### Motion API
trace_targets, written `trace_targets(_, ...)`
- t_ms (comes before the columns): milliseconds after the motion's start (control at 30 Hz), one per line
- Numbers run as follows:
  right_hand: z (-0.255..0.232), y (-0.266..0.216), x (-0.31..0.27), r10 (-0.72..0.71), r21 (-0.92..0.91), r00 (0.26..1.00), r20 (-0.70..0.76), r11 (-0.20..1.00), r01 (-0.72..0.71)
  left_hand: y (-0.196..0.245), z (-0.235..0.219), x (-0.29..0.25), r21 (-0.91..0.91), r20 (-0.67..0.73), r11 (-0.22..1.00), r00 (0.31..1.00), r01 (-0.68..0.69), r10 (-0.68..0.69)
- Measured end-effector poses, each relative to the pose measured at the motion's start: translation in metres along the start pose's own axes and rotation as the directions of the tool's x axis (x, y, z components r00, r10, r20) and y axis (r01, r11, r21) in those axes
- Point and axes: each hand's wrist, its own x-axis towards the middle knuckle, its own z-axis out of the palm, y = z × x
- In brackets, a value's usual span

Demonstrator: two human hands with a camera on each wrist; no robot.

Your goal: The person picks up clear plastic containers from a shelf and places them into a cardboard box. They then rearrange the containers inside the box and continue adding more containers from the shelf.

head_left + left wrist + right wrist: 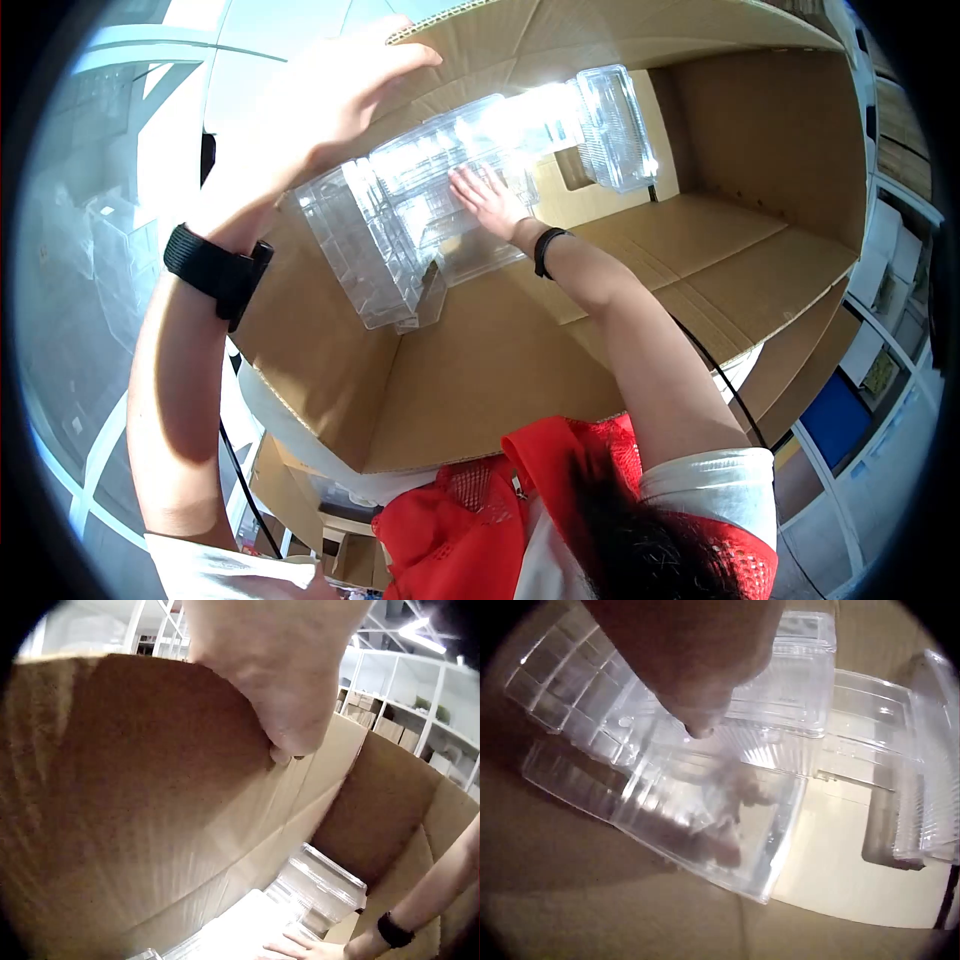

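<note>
A large cardboard box [520, 345] lies before me with its inside in view. My left hand [340, 95] holds the upper rim of its wall, thumb over the edge; in the left wrist view that hand [277, 682] hangs over the rim against the inner face. Inside are several clear plastic containers [345, 240], some ribbed, lying side by side along the far wall. On the middle ones rests my right hand [490, 203], fingers fairly straight. From the right wrist, the hand [697, 682] touches a clear container [780, 746], its fingers mostly hidden.
A pale yellow board [832, 862] with a cut-out lies beneath the containers. White shelving [412, 682] with boxes stands beyond the cardboard box. Black cables [715, 370] run past my arms. Another opened carton [285, 485] is below, to the left.
</note>
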Motion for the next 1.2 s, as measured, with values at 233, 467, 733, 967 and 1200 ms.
trace_targets(233,-0.027,0.07,-0.006,0.429,0.521,0.892,0.139,0.735,-0.435,0.007,-0.007,-0.002,-0.03,0.009,1.0,1.0,-0.008,0.008)
trace_targets(467,0.037,0.186,-0.086,0.652,0.201,0.239,0.719,0.134,-0.97,0.007,-0.011,0.001,0.033,0.005,0.999,0.999,-0.043,0.043)
trace_targets(733,0.052,0.183,-0.09,0.585,0.071,0.108,0.804,0.086,-0.994,0.007,-0.013,0.003,0.044,0.017,0.999,1.0,-0.019,0.019)
trace_targets(967,0.033,0.221,-0.114,0.535,0.105,0.211,0.818,0.222,-0.969,0.004,-0.012,0.003,0.019,0.003,0.999,0.999,-0.038,0.038)
trace_targets(1200,0.018,0.241,-0.15,0.462,0.377,0.486,0.741,0.312,-0.872,0.004,-0.013,0.002,-0.002,0.078,1.0,0.997,0.007,-0.007)
